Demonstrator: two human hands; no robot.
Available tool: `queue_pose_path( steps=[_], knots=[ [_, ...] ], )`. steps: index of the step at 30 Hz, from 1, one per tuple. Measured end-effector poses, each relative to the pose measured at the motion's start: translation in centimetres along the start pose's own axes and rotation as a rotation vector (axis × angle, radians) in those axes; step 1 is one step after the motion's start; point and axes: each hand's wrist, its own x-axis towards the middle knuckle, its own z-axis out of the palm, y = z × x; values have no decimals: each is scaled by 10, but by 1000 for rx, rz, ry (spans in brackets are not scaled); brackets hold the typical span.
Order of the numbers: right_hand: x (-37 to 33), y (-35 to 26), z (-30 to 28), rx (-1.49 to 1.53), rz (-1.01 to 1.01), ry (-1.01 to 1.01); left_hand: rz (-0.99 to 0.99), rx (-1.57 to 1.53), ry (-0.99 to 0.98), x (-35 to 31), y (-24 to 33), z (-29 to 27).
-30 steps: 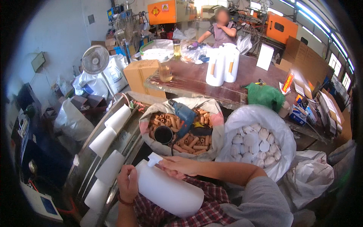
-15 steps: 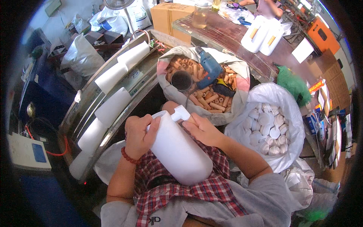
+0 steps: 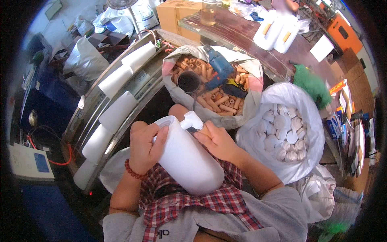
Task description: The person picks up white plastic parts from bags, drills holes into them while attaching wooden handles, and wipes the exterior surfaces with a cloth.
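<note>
A white plastic cylinder [image 3: 191,161], apparently a scoop body, lies tilted across my lap with its open end away from me. My left hand [image 3: 144,145] is closed on its rim, thumb on the outside. From that end sticks out a white stub [image 3: 191,120]. My right hand [image 3: 221,141] is closed beside the stub on a tan handle [image 3: 205,130], mostly hidden by the fingers. Beyond my hands, a fabric sack [image 3: 258,86] holds several tan wooden handles [image 3: 223,99], a blue power drill [image 3: 219,64] and a dark cup [image 3: 188,82].
At right, a white plastic bag [image 3: 250,141] holds several round white caps [image 3: 281,122]. Several white cylinders [image 3: 117,109] lie in a slanted trough at left. Two white scoops [image 3: 266,32] rest on the dark red table [image 3: 238,36]; a person sits beyond it.
The view has shifted slightly. Both hands keep their hold on the cylinder and handle; the stub and handle appear turned a little against the rim.
</note>
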Motion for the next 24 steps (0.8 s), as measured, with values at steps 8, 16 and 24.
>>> queue_pose_path(
  steps=[8, 16, 24],
  knots=[
    [-35, 46, 3, -261, -3, 132, -312, -1, 90, -5, -31, -20],
    [1, 85, -20, -177, -362, 592, -294, -256, 288, -41, -89, -19],
    [39, 94, -31, -545, -144, 288, -350, -321, 412, -50, -99, -32]
  ],
)
